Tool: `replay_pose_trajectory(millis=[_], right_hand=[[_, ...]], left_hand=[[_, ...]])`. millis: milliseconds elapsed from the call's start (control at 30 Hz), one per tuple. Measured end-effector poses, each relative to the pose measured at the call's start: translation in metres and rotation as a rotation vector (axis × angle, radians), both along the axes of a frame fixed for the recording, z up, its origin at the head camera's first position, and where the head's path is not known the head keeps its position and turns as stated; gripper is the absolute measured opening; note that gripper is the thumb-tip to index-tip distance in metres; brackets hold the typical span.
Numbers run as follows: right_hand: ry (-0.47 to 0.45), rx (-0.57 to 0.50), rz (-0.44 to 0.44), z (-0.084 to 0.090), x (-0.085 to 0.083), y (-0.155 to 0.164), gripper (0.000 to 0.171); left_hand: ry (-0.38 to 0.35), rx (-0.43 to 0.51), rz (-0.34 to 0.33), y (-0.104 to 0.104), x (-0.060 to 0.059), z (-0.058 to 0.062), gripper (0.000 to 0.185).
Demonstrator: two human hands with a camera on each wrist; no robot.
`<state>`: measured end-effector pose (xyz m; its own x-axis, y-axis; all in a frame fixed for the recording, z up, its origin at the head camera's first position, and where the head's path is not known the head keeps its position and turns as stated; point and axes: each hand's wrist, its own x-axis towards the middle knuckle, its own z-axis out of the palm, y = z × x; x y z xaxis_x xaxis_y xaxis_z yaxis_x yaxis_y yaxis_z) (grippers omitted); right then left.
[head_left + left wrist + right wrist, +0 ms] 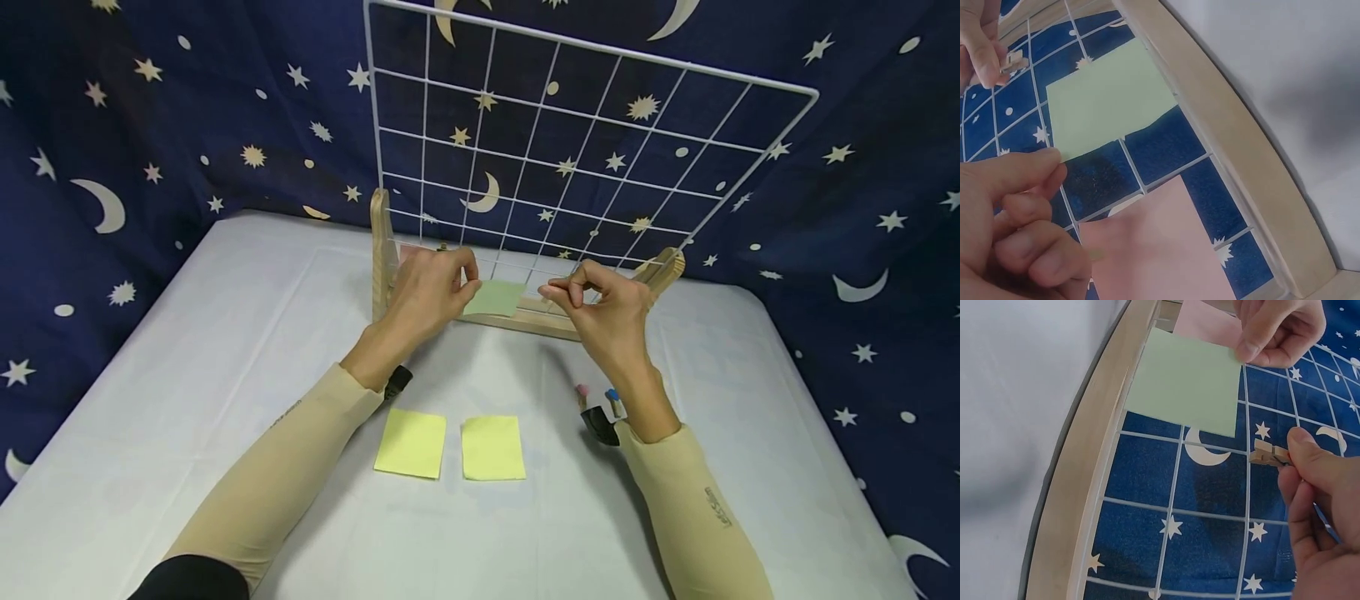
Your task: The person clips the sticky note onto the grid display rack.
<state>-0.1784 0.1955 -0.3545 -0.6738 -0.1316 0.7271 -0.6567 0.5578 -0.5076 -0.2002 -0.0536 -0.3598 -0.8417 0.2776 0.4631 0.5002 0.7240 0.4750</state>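
A light green paper note (495, 298) lies against the lower part of a white wire grid (558, 41). My left hand (429, 287) pinches the note's upper corner between thumb and forefinger, seen best in the right wrist view. To the right, my right hand (609, 310) holds a small wooden clothespin (1267, 452) by its rear end; its tip is close to a grid wire, beside the green note and apart from it. A pink note (1154, 244) is on the grid left of the green one, partly hidden by my left hand in the head view.
Wooden uprights (379, 258) and a base bar support the leaning grid. Two yellow notes (411, 443) lie side by side on the white table (247, 317). Near my right wrist are small pink-topped (582, 392) and blue-topped pieces. A starry dark blue cloth (247, 108) hangs behind.
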Motion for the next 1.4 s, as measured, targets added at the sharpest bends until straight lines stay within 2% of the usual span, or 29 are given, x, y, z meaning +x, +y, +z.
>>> replay_pose_trajectory(millis=[300, 567, 733, 933, 1167, 1400], right_hand=[[0.048, -0.001, 0.028, 0.001, -0.008, -0.013, 0.047], [0.057, -0.011, 0.062, 0.0, -0.017, -0.021, 0.046], [0.062, -0.025, 0.071, -0.003, -0.019, -0.028, 0.046], [0.126, -0.004, 0.08, -0.003, -0.026, -0.035, 0.047], [0.218, 0.073, 0.049, -0.006, -0.032, -0.037, 0.049], [0.263, 0.016, 0.04, -0.004, -0.035, -0.041, 0.05]], left_hand=[[-0.009, -0.03, 0.074, 0.001, 0.001, -0.001, 0.006], [0.039, -0.031, 0.116, 0.003, -0.002, -0.002, 0.008], [0.034, -0.031, 0.14, 0.006, -0.002, -0.004, 0.008], [0.023, -0.029, 0.163, 0.008, -0.003, -0.003, 0.009], [0.042, -0.015, 0.172, 0.011, -0.005, 0.0, 0.007], [0.063, 0.002, 0.17, 0.01, -0.007, -0.001, 0.007]])
